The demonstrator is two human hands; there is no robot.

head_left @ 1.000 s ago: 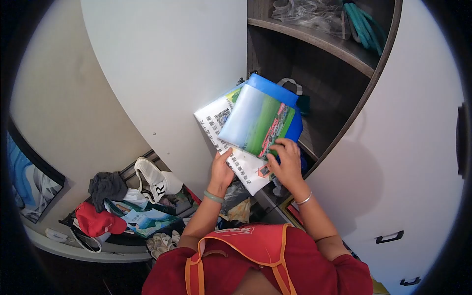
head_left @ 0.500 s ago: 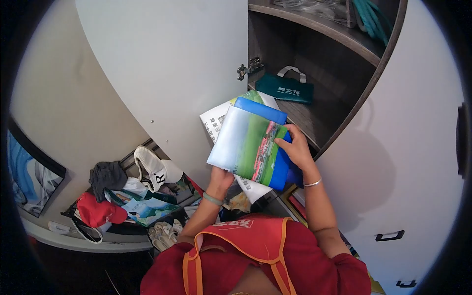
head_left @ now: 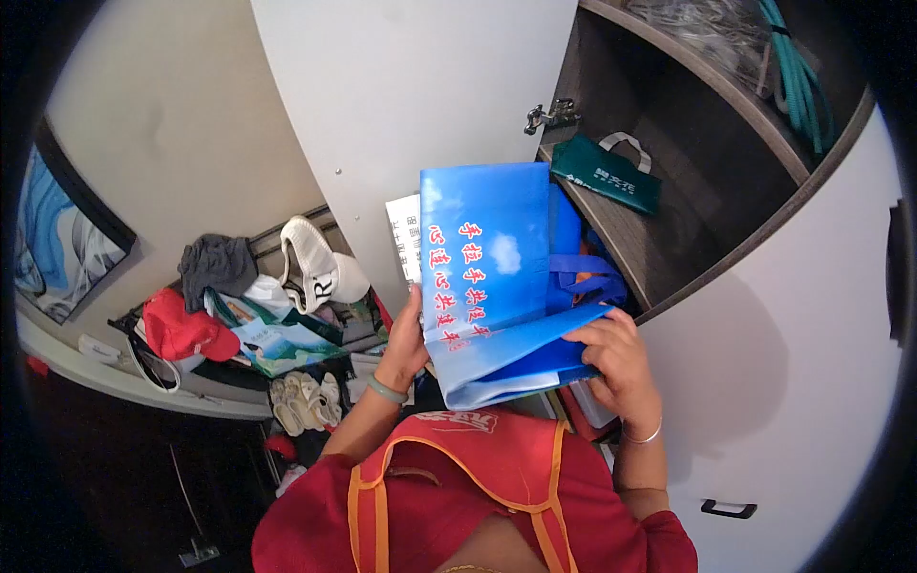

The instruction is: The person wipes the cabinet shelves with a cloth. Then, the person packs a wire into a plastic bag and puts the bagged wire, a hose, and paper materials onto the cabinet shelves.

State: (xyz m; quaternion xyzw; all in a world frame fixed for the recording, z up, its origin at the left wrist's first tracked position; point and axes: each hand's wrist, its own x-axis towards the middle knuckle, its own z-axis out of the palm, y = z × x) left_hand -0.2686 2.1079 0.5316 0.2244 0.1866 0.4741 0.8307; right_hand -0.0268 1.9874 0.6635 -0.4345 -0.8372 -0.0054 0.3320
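Observation:
A blue bag [head_left: 492, 258] with white clouds and red characters is partly unfolded in front of my chest. My right hand [head_left: 616, 358] grips its lower right edge, where a fold stands away from the rest. Beside the bag's left edge, my left hand [head_left: 409, 334] is closed on a white printed bag [head_left: 404, 229], most of which lies hidden behind the blue one. Blue straps [head_left: 587, 277] stick out on the blue bag's right side. Farther back, a dark green bag [head_left: 611, 177] with a pale handle lies on the cabinet shelf.
The white cabinet door [head_left: 420, 86] stands open at the shelf's left. Clear plastic and a teal hose [head_left: 798, 86] are on the upper shelf. To the left, a rack holds a red cap [head_left: 188, 327], a grey cloth [head_left: 218, 272] and a white visor [head_left: 315, 267]; shoes [head_left: 304, 401] are beside it.
The folded blue and green bag has been opened out, now showing its blue side with red characters. My right hand has moved down with its edge. The view has shifted, bringing the cabinet farther right.

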